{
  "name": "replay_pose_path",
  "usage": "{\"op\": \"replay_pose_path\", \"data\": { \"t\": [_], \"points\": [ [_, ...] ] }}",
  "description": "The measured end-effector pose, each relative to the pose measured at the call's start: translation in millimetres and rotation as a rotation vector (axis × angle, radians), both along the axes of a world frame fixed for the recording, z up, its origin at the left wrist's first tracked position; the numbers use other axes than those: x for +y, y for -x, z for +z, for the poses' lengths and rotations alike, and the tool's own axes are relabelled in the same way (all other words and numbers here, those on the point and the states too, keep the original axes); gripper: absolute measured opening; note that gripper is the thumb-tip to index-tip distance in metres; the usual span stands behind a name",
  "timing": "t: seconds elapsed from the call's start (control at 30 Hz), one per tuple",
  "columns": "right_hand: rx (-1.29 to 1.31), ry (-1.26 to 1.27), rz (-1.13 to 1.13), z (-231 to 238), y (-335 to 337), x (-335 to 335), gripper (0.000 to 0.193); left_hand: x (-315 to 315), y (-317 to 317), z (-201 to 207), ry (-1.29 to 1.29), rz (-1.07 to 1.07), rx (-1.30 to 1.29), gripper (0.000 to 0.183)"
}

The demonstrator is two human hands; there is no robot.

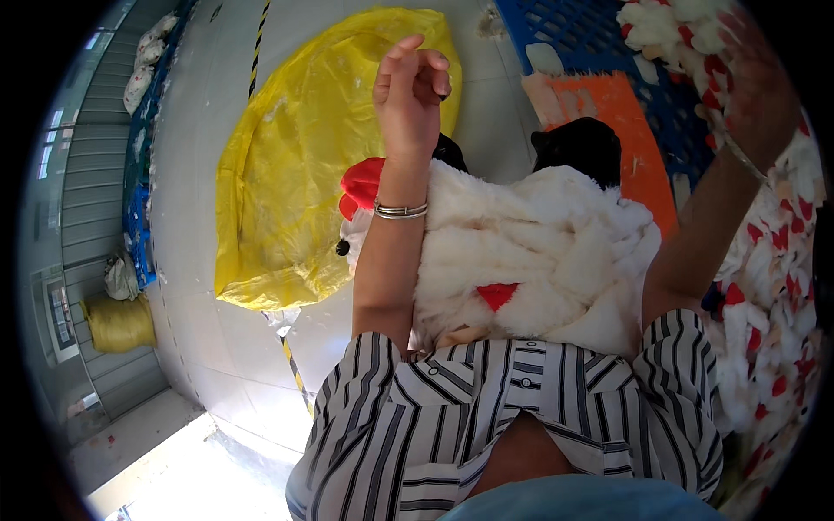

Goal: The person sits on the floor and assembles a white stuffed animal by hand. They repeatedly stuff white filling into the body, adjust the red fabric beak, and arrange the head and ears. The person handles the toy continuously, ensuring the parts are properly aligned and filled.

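Observation:
My left hand (412,91) is raised over the yellow plastic sack (287,182), its fingers loosely bent and apart, with nothing visible in them. My right hand (757,108) reaches out at the far right over a pile of white and red plush pieces (769,286); it is dim and blurred, so its grip does not show. White plush fabric (539,243) with a small red triangle (498,296) covers my lap between my forearms. Beside my left forearm, partly hidden by it, is a plush piece with a red part (362,185) and a black ball (342,248).
My black shoes (580,149) show beyond the lap, the right one by an orange sheet (638,130). A blue plastic pallet (565,30) lies at the far right. Along the left wall stand a stuffed yellow sack (120,324) and a pale bag (121,277). Striped tape (258,52) marks the floor.

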State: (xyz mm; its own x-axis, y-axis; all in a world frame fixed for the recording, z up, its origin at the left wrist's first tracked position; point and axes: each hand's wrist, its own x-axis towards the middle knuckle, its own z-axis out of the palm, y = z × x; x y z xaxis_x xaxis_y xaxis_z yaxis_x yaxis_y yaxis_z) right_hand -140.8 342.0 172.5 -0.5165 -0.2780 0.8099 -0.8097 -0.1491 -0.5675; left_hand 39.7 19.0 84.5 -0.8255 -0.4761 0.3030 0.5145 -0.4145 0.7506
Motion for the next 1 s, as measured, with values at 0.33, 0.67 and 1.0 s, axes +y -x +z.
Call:
{"op": "replay_pose_path", "data": {
  "t": [0.33,0.67,1.0],
  "points": [
    [-0.429,-0.916,0.576,-139,-142,-155,0.034,-3,-12,19,0.131,0.096,0.013,0.017],
    [-0.519,0.227,0.16,26,-34,-141,0.029,8,0,6,0.252,0.057,-0.222,0.025],
    [-0.598,-0.477,0.365,-140,-71,-176,0.056,-23,12,-52,0.058,-0.056,-0.151,0.075]
  ]
}}
